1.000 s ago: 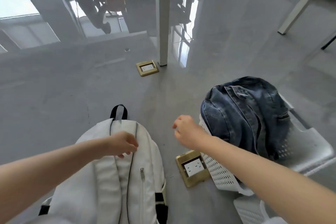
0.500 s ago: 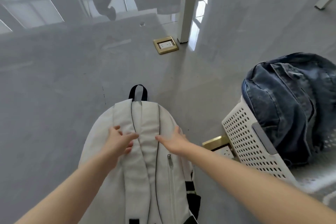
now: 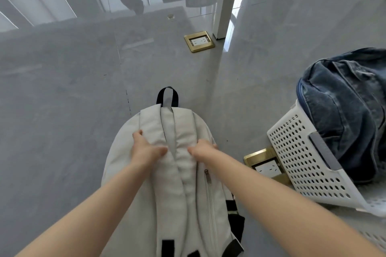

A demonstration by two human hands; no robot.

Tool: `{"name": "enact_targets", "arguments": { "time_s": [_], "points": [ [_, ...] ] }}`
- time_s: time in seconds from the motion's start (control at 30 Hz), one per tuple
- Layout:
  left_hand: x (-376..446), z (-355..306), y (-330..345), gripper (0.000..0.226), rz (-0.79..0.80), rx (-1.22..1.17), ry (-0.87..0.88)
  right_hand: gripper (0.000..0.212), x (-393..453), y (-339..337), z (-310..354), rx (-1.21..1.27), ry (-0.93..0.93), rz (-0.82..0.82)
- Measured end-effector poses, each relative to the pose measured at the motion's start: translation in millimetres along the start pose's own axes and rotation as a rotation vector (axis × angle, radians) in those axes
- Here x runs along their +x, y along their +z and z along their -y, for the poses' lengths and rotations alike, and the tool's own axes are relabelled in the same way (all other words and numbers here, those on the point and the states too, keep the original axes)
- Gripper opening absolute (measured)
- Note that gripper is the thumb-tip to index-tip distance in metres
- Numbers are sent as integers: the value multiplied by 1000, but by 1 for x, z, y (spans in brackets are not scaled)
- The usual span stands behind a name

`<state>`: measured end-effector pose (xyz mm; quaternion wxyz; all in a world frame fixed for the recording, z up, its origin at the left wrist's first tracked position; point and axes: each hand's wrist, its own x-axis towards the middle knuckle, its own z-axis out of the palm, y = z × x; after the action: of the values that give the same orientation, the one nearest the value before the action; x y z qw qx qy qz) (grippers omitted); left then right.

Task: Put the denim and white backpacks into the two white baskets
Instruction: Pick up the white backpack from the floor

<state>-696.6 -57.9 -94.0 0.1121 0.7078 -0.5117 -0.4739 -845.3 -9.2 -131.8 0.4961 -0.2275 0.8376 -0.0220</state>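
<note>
The white backpack point(image 3: 167, 190) lies flat on the grey floor in front of me, straps up, its black top loop pointing away. My left hand point(image 3: 144, 148) grips the left shoulder strap near the top. My right hand point(image 3: 203, 149) grips the right strap beside it. The denim backpack point(image 3: 342, 110) sits inside a perforated white basket point(image 3: 300, 162) at the right, the basket tilted on its side. A corner of a second white basket point(image 3: 376, 240) shows at the bottom right edge.
A brass floor socket point(image 3: 265, 165) lies between the white backpack and the basket. Another brass socket point(image 3: 199, 41) sits farther ahead next to a white post point(image 3: 223, 2). Glossy grey floor spreads to the left.
Both hands went from hovering over the white backpack to closing on its two shoulder straps. My view shifted left, so the denim backpack and basket now sit nearer the right edge.
</note>
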Motion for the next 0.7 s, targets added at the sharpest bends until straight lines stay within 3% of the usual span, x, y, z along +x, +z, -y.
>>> {"name": "enact_targets", "arguments": {
  "time_s": [0.17, 0.27, 0.33, 0.43, 0.53, 0.7],
  "points": [
    [14, 25, -53, 84, -97, 333, 71, 55, 7, -28, -27, 216, -60, -1],
    [22, 35, -67, 113, -54, 479, -83, 88, -4, -32, -33, 338, -8, 18],
    [24, 38, -67, 129, 47, 301, -154, 109, -12, -27, -35, 407, 9, 110],
    [23, 41, -63, 129, 153, 57, -245, 107, -19, -19, -36, 406, 11, 68],
    [18, 36, -65, 109, 264, -92, -324, 109, -19, -19, -39, 503, -9, 62],
    [-3, 6, -67, 86, 355, -156, -311, 88, -41, -52, -52, 686, -8, 75]
  ]
}}
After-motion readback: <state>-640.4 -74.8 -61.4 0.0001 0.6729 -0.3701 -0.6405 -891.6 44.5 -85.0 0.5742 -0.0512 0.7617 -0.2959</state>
